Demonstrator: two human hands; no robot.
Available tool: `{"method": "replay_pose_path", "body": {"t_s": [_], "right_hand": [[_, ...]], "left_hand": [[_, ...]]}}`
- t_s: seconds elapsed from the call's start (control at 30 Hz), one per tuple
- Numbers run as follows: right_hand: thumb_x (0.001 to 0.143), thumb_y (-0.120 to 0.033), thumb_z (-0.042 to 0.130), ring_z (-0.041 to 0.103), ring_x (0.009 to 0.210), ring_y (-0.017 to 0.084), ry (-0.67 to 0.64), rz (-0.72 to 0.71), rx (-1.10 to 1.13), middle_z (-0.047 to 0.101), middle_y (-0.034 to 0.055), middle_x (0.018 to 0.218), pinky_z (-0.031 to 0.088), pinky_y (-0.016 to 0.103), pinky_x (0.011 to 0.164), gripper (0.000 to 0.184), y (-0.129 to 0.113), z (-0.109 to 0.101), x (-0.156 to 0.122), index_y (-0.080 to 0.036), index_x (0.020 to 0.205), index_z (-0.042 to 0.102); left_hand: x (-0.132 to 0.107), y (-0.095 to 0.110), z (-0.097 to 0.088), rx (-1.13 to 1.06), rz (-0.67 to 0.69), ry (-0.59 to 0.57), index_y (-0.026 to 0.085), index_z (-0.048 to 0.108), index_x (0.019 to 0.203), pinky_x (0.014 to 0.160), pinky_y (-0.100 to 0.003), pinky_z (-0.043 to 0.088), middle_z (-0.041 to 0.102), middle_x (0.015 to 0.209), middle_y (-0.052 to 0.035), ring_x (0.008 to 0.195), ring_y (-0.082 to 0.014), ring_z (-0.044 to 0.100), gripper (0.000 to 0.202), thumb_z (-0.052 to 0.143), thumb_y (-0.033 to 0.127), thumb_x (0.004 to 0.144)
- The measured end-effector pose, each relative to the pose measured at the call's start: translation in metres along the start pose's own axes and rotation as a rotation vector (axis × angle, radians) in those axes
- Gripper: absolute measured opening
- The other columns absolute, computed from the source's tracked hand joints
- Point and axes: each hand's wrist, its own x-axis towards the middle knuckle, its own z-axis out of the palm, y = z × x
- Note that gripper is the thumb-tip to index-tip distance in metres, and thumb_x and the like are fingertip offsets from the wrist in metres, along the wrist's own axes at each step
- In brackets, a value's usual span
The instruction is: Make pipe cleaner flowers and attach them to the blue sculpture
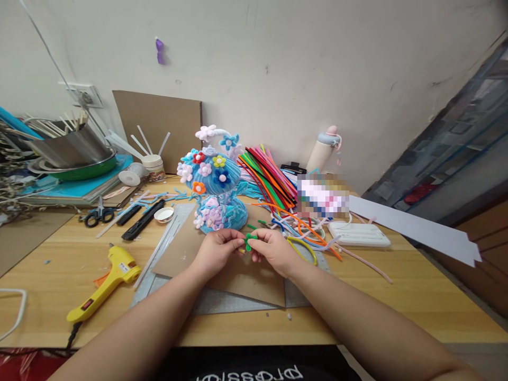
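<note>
Between my two hands is a small green pipe-cleaner flower (249, 242), held above a sheet of brown cardboard (254, 283). My left hand (219, 253) pinches its left side with thumb and forefinger. On the other side, my right hand (273, 250) grips it the same way, fingers curled under. Just beyond my hands stands a blue fuzzy pipe-cleaner mushroom (216, 180), its cap dotted with flowers in several colours. Pink and blue fuzzy pieces cover its base. Short green pipe-cleaner bits (262, 222) lie close to my right hand.
A yellow hot glue gun (105, 283) lies on the left, with scissors (99, 212) and a black utility knife (143, 219) behind it. Bundled coloured pipe cleaners (270, 177) fill the back right, beside a white power bank (359, 234). A tumbler (323, 151) stands against the wall.
</note>
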Motion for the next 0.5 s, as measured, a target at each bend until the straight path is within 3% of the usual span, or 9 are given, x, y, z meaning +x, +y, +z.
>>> {"method": "replay_pose_path", "body": {"t_s": [0.27,0.4,0.5], "right_hand": [[0.072,-0.034,0.06,0.049,0.044,0.007,0.027,0.034,0.067,0.055,-0.0034,0.056,0.037,0.019,0.043,0.02,0.0024,0.0006,0.0017,-0.015,0.066,0.054],[0.073,-0.033,0.059,0.048,0.043,0.007,0.041,-0.007,-0.004,0.053,-0.0052,0.051,0.036,0.019,0.044,0.019,0.0053,-0.0008,0.0031,-0.016,0.067,0.052],[0.074,-0.036,0.059,0.049,0.043,0.008,0.061,-0.005,-0.011,0.053,-0.0053,0.05,0.037,0.02,0.044,0.021,0.0053,-0.0012,0.0037,-0.017,0.068,0.052]], "left_hand": [[-0.0008,-0.0007,0.0004,-0.018,0.037,-0.021,0.014,0.061,0.072,0.058,-0.025,0.05,0.065,0.063,-0.0007,0.058,-0.0119,0.06,0.02,0.068,0.032,0.069],[-0.0025,0.0033,0.0025,-0.043,0.028,-0.066,0.014,0.059,0.08,0.06,-0.026,0.05,0.063,0.067,0.0,0.06,-0.0121,0.06,0.025,0.068,0.034,0.069],[-0.0028,0.0037,0.003,-0.055,-0.001,-0.062,0.014,0.057,0.074,0.059,-0.025,0.049,0.062,0.065,0.0004,0.058,-0.0113,0.058,0.025,0.069,0.036,0.068]]}}
